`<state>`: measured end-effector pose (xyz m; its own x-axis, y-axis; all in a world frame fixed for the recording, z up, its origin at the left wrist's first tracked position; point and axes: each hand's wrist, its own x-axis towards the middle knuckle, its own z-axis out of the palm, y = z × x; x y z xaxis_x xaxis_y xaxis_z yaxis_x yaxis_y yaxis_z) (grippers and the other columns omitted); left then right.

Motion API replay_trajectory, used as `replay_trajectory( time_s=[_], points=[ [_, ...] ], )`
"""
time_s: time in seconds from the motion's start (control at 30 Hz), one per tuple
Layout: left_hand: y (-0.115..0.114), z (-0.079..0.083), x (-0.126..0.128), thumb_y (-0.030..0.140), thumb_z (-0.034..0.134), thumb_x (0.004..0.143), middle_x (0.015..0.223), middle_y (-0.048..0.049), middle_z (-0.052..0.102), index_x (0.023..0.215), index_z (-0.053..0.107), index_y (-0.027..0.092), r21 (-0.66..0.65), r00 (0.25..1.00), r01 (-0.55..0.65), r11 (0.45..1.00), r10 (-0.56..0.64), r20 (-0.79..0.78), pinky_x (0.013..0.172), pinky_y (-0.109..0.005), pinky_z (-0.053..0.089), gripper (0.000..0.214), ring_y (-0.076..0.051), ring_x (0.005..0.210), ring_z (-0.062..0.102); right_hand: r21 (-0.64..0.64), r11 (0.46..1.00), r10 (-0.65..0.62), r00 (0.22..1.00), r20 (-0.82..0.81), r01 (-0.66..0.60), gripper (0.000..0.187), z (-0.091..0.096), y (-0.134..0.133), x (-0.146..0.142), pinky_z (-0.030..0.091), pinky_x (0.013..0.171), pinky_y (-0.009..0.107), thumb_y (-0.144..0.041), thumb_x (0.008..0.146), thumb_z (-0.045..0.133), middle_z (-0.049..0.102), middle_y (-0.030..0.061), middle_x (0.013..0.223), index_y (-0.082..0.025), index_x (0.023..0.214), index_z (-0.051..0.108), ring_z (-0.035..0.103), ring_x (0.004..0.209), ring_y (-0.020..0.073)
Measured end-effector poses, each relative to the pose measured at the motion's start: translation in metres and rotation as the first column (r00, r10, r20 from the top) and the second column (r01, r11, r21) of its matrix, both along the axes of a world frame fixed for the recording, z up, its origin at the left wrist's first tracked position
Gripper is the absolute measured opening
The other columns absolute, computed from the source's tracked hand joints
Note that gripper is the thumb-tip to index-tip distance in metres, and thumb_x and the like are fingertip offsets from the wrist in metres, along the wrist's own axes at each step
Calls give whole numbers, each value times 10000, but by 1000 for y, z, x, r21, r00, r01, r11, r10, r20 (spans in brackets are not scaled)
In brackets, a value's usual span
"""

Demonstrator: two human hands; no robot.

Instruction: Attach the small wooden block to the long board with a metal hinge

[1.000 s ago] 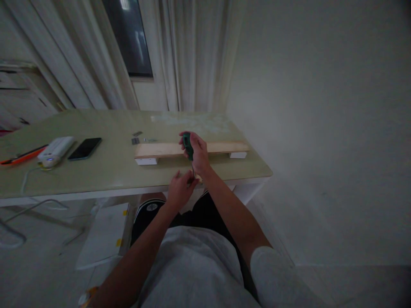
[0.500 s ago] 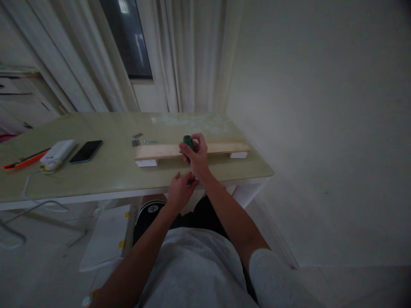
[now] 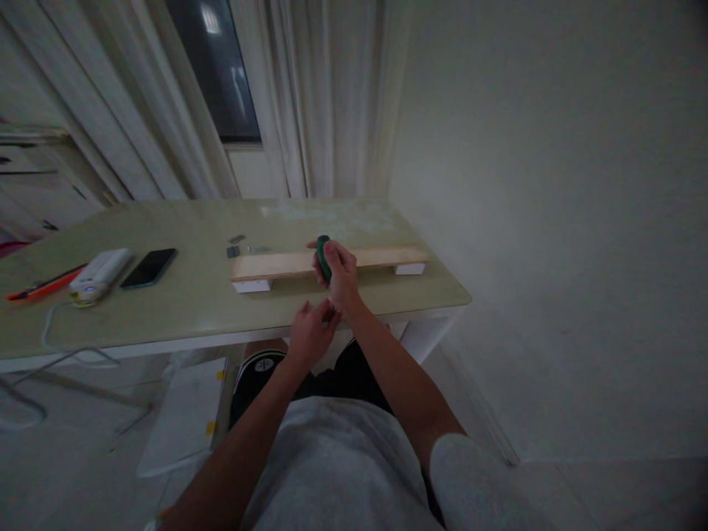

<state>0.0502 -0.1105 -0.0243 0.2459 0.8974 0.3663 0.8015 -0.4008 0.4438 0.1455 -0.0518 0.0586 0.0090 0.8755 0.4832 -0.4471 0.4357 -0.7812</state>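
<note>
My right hand (image 3: 338, 269) is wrapped round the green handle of a screwdriver (image 3: 324, 258), which stands nearly upright with its dark end up; its shaft is hidden. The thumb lies along the handle. Just below, at the table's front edge, my left hand (image 3: 313, 328) has its fingertips pinched together close under the right wrist. Whatever they hold is too small and hidden to make out. Behind both hands a long pale wooden board (image 3: 276, 263) rests on two white blocks, the left block (image 3: 253, 286) and the right block (image 3: 410, 270).
Small grey metal pieces (image 3: 233, 251) and a few screw-like bits (image 3: 257, 249) lie behind the board's left end. Further left are a phone (image 3: 149, 268), a white device (image 3: 102, 274) with a cable, and an orange tool (image 3: 47, 284). A wall (image 3: 553, 258) stands at the right.
My right hand has shifted its grip on the screwdriver: the fingers have turned round the handle and more of the green shows. The left hand has stayed almost in place.
</note>
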Motion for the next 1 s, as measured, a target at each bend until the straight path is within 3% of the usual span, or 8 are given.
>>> replay_trajectory(
  time_s=[0.2,0.4,0.6,0.73,0.77,0.8,0.83,1.0],
  points=[
    [0,0,2,331,531,1038,974,-33,829,1037,672,262,2,999,-22,1000,22,-41,1213,-490,363,157,-253,959,781,-21,1000,-6,1000,-10,6,447,1,1,4,248,357,220,-653,868,719,579,-107,657,-287,999,497,398,413,62],
    [-2,2,3,376,550,1040,962,-30,830,1059,673,255,14,997,-40,999,41,-59,1204,-488,362,174,-262,905,784,-19,999,-38,999,-7,38,631,1,8,6,232,359,247,-842,940,362,548,-49,693,-240,930,551,374,410,54],
    [-4,2,5,378,534,1053,1000,-14,833,1117,659,276,30,995,-47,998,49,-85,1203,-479,356,173,-250,899,787,57,991,-124,992,31,122,492,21,-1,13,257,402,235,-751,886,611,420,-110,671,-304,1014,450,303,440,72],
    [-6,2,6,362,498,1070,1105,-58,823,1187,638,255,42,992,-32,999,37,-122,1209,-501,342,212,-264,958,784,137,971,-219,956,197,194,299,43,-14,47,388,556,251,-531,942,676,564,-54,765,-269,983,538,466,590,102],
    [-6,3,6,355,492,1072,1120,-61,820,1184,636,256,44,991,-25,999,31,-132,1213,-502,336,207,-262,952,784,241,945,-310,833,459,220,258,44,-16,58,443,675,265,-487,950,670,620,-19,854,-251,997,575,547,722,124],
    [-7,4,7,349,486,1074,1126,-59,819,1174,633,260,47,989,-19,999,25,-143,1217,-503,328,199,-258,945,783,326,929,-360,628,690,175,230,41,-19,70,461,784,293,-460,958,652,658,7,932,-243,1019,607,592,840,151],
    [-8,5,7,342,481,1076,1128,-54,818,1161,631,266,51,988,-13,999,21,-153,1222,-501,320,189,-253,944,782,323,939,-335,540,772,121,197,35,-21,80,456,835,320,-398,914,710,681,24,941,-226,988,651,608,881,176],
    [-11,12,10,316,444,1084,1092,-51,817,1095,634,279,63,980,-8,998,21,-198,1226,-491,316,193,-239,931,778,198,979,-174,324,930,-44,244,-23,-32,112,478,849,320,-238,749,847,768,58,1007,-208,974,757,693,929,221]
  ],
)
